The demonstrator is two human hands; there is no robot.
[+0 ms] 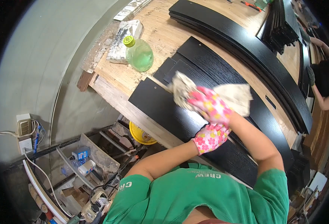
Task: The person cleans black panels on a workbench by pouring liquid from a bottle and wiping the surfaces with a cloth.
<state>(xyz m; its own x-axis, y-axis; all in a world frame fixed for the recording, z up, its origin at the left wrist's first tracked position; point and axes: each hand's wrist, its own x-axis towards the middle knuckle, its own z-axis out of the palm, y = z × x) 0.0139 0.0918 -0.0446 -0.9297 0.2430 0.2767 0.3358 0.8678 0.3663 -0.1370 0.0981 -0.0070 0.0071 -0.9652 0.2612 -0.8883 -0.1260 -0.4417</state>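
Observation:
A cream cloth rag [183, 87] is bunched under my right hand [209, 104], which wears a pink flowered glove and is blurred by motion. More pale cloth [237, 97] spreads out on the other side of that hand; I cannot tell whether it is the same piece. The rag rests over a glossy black panel [149, 99] with a small hole near its end. My left hand [211, 138], in a matching glove, is at the panel beside my right wrist, its fingertips hidden. Another black curved panel [198, 52] lies just beyond, with smaller black pieces [170, 69] beside it.
A green-tinted bottle [140, 56] with a yellow-green cap stands at the far left of the wooden table [155, 33]. Long curved black panels [224, 28] are stacked beyond. Another person's gloved hand [311, 75] is at the right. A yellow bucket [138, 135] sits below the table edge.

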